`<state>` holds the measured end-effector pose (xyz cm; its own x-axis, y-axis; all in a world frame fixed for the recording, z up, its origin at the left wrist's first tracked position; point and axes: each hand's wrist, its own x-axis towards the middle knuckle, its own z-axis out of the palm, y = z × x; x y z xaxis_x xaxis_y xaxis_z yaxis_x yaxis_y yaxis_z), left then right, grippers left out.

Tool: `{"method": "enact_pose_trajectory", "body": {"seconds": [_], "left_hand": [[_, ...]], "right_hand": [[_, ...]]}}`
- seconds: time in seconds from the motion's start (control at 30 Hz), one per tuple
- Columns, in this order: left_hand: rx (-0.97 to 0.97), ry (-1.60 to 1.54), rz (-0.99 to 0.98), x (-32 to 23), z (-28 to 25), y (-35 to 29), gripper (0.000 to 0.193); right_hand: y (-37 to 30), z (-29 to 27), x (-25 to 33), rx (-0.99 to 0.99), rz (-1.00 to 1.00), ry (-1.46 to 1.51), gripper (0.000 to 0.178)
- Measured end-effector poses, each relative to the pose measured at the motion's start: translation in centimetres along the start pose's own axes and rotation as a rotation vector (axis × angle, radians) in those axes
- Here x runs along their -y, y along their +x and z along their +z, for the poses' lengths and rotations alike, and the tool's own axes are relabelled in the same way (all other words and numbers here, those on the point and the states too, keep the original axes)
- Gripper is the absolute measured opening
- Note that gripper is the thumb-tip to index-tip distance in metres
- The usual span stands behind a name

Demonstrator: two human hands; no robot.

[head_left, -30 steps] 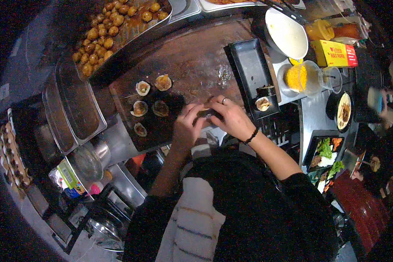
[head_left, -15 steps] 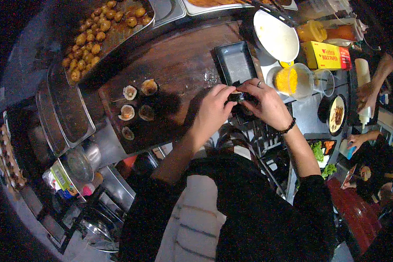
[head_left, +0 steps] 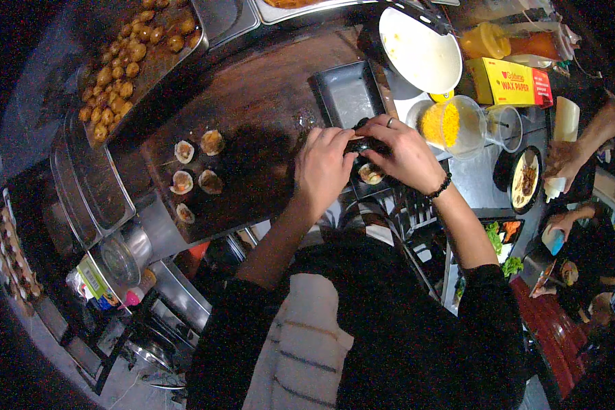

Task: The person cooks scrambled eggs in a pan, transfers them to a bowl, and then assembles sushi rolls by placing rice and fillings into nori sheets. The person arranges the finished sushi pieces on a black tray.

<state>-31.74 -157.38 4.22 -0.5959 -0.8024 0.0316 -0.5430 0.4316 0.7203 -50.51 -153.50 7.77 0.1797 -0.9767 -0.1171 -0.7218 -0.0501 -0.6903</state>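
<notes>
My left hand [head_left: 323,167] and my right hand [head_left: 404,156] meet over the near right part of the dark wooden board [head_left: 253,89]. Between their closed fingertips is a small dark, shiny strip [head_left: 366,144], perhaps seaweed; my fingers cover much of it. Just below my right fingers a round pale piece with orange-brown filling [head_left: 371,174] rests on a dark surface. Several similar round filled pieces [head_left: 182,182] lie on the board to the left. Beyond my fingers stands a black rectangular dish [head_left: 348,92].
A tray of small round brown items [head_left: 126,72] is at the far left. To the right are a white bowl [head_left: 417,51], a clear tub of yellow bits [head_left: 444,123] and a wax paper box [head_left: 509,82]. A co-worker's hand [head_left: 564,160] holds a squeeze bottle [head_left: 555,187].
The view has shifted, so the board and trays appear further left. The round filled piece under my right hand shows more clearly. Both hands remain together, with the fingers slightly rearranged on the dark strip.
</notes>
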Motion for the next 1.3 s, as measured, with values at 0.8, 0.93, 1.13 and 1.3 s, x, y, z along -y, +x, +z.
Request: {"method": "enact_pose_trajectory", "body": {"seconds": [0.8, 0.93, 1.13, 1.3], "left_hand": [[0.086, 0.032, 0.095, 0.0, 0.4, 1.1, 0.035], [0.103, 0.046, 0.097, -0.1, 0.4, 1.2, 0.034], [0.035, 0.049, 0.107, -0.7, -0.4, 0.7, 0.04], [-0.014, -0.009, 0.05, -0.1, -3.3, -1.4, 0.05]], "right_hand": [[-3.0, -1.4, -3.0, -0.005, -0.084, -0.16, 0.03], [-2.6, -1.6, -2.5, 0.027, -0.06, -0.159, 0.033], [-3.5, -2.4, -1.8, 0.081, 0.059, -0.165, 0.055], [-1.8, -4.1, 2.9, -0.051, 0.134, -0.181, 0.055]]}}
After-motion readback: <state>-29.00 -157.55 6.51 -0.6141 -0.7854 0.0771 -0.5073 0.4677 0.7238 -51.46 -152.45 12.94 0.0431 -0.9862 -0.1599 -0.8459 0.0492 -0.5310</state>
